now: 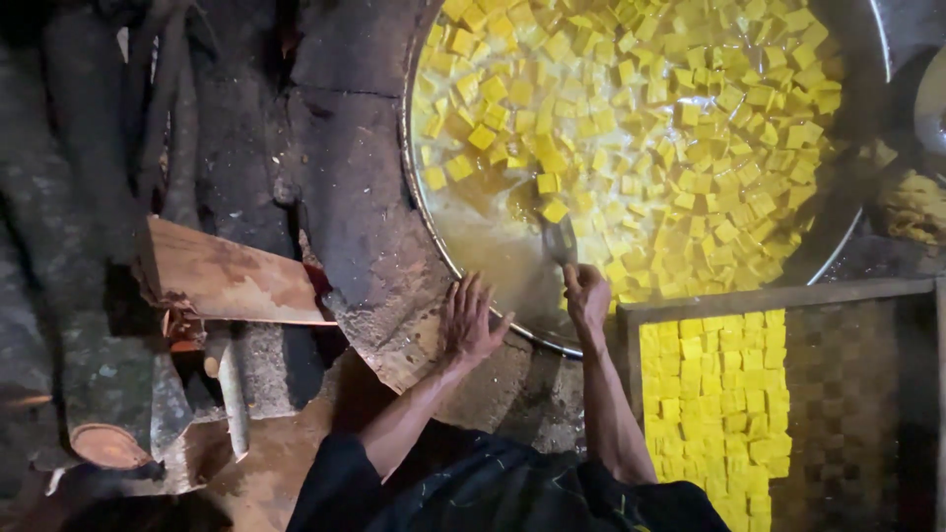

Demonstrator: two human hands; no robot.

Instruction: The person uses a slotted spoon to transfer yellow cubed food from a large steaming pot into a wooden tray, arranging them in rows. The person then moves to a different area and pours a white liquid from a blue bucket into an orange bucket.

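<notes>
Setting: dim, sooty cooking spot, a rough clay stove [365, 217] carrying one huge metal wok [493, 266], with firewood [227, 281] poking in at the stove's left edge.
Spatula: metal spatula [560, 239] dipped into the liquid at the wok's near rim, blade just under a yellow cube.
Right hand: right hand [587, 296] has its grip clamped round the spatula handle, right at the near rim.
Left hand: left hand [467, 323] lies flat on the stove's near edge, fingers spread apart, holding nothing, just beside the rim.
Wok contents: loads of yellow tofu cubes [670, 128] floating in pale oily liquid, packed thicker toward the far and right side.
Tray: wooden-framed woven tray [857, 394] at the near right, more yellow cubes [719, 404] lined up in rows on its left half.
Left side: logs and ash on the ground.
</notes>
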